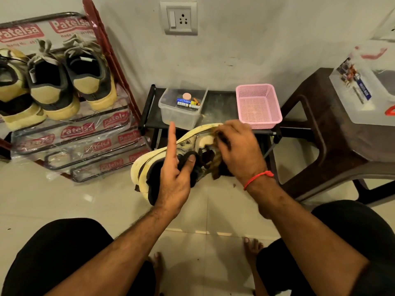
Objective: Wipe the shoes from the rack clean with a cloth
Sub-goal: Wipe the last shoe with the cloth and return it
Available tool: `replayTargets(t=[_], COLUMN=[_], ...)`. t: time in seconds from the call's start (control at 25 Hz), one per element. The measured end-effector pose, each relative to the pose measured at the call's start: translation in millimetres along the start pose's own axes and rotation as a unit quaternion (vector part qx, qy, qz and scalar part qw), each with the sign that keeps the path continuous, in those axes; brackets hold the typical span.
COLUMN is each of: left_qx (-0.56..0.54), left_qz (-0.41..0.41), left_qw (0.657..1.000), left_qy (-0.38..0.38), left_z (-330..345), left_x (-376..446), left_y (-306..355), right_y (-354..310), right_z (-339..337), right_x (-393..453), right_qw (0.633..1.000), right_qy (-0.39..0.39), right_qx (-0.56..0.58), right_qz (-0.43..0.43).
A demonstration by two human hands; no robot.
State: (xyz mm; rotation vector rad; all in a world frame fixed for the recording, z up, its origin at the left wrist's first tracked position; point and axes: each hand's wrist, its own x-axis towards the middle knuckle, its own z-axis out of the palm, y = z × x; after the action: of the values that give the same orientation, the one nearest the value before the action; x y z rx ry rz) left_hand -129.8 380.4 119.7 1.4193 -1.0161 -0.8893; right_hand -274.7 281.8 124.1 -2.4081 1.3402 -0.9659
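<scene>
1. Rack [70,133] at 9 o'clock, tilted against the wall; three shoes [54,82] on its top shelf, heels out, well apart from both hands.
2. Left hand [174,176] gripping the held shoe [154,165] at the heel collar: thumb curled into the opening, index finger stretched straight toward 12 o'clock, other fingers hidden behind the shoe.
3. Held shoe off the floor at centre, on its side, sole toward 10 o'clock, toe toward 1 o'clock.
4. Right hand [239,150] at 3 o'clock of the left, fingers curled on a brown cloth [214,161], pressing it to the shoe's side and toe.
5. Clear tub [181,112] and pink basket [257,105] at 12 o'clock, just beyond the shoe.
6. Stool [333,133] at 3 o'clock.
</scene>
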Motion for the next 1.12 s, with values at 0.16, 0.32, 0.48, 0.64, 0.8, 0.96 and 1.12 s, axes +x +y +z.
replayTargets(t=[0.16,0.32,0.48,0.64,0.8,0.96,1.12], left_qx=[-0.009,-0.015,-0.077,-0.206,-0.230,-0.222,-0.128], left_qz=[-0.008,0.004,-0.024,-0.094,-0.131,-0.139,-0.132], left_qw=[1.000,1.000,0.995,0.970,0.964,0.964,0.983], left_qy=[0.014,0.016,0.062,0.090,0.041,0.035,-0.022], left_z=[-3.9,-3.3,-11.1,-16.1,-12.2,-15.3,-17.0], left_x=[0.5,2.2,11.0,23.2,18.5,19.7,14.0], left_y=[-6.6,-1.4,-2.5,0.6,9.5,12.3,15.1], right_y=[-17.8,-5.9,20.5,-21.2,18.2,-26.5,21.4], right_z=[8.6,2.5,-9.8,11.9,-15.3,12.1,-18.4], right_x=[-9.7,-4.9,1.8,-25.4,7.0,-28.2,8.5], right_qw=[1.000,1.000,0.996,0.992,0.998,0.988,0.999], right_qy=[-0.002,-0.016,0.046,-0.054,0.045,-0.061,-0.002], right_qx=[-0.014,-0.022,-0.005,0.019,0.028,0.003,-0.018], right_qz=[0.013,-0.004,0.077,-0.112,0.025,-0.138,0.029])
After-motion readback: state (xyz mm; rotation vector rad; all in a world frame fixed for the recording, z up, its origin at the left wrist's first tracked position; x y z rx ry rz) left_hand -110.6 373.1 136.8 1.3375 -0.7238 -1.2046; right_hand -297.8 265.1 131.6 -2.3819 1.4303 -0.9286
